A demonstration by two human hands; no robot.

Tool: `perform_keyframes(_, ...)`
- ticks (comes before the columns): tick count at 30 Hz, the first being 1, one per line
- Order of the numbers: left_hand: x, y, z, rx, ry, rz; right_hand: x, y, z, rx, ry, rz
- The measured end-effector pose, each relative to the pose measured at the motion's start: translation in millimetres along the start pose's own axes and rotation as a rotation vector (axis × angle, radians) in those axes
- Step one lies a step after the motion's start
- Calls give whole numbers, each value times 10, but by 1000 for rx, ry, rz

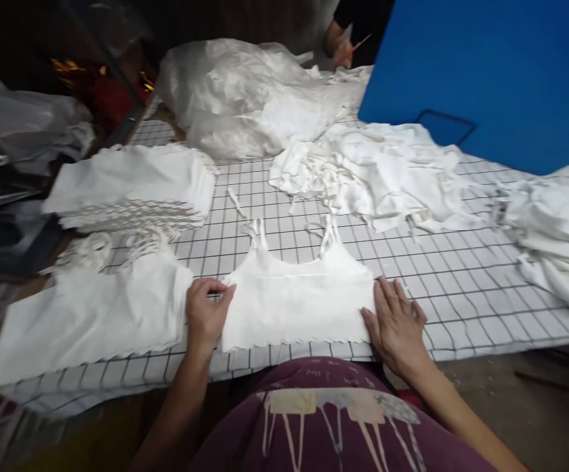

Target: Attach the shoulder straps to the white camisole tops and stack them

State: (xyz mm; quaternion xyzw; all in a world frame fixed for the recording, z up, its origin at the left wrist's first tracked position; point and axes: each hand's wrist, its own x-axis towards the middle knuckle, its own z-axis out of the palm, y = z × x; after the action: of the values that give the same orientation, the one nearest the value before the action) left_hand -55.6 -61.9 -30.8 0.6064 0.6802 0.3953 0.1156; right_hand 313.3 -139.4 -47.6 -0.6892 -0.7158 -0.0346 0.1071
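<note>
A white strappy crop top lies flat in front of me, its straps pointing away and its wavy hem toward me. My left hand pinches its upper left edge between thumb and fingers. On the other side my right hand rests with fingers stretched out, its thumb and fingertips touching the right edge. Just left of my left hand is a stack of similar white tops, straps bunched at the top. Behind that sits another neat pile of white garments.
A grid-patterned cloth covers the table. Rumpled white garments lie behind the top, and more white pieces at right. Farther back are a large plastic bag, a blue board, and another person's hand with orange-handled scissors.
</note>
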Motion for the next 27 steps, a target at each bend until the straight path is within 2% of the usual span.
perform_keyframes(3,-9,-11,22,23,-23,40,-1,-64,-66,-17,-23,-50)
perform_keyframes(5,-10,14,18,74,-36,15,-1,-103,-101,-12,-70,-96)
perform_keyframes(10,-5,97,-16,115,-75,-127,20,-104,-166,-26,-97,-22)
perform_keyframes(13,8,87,-36,128,-87,-115,28,-95,-165,-1,-120,-47)
perform_keyframes(17,66,200,-47,242,-27,144,64,-40,-180,89,-126,-72)
perform_keyframes(20,132,554,75,202,-91,330,287,53,-311,263,-56,-44)
perform_keyframes(22,172,868,273,73,-229,456,584,99,-423,419,-26,-40)
perform_keyframes(24,196,1154,551,-69,-345,606,969,108,-487,501,3,-69)
perform_keyframes(27,194,1406,1007,-170,-453,825,1576,65,-429,390,46,-166)
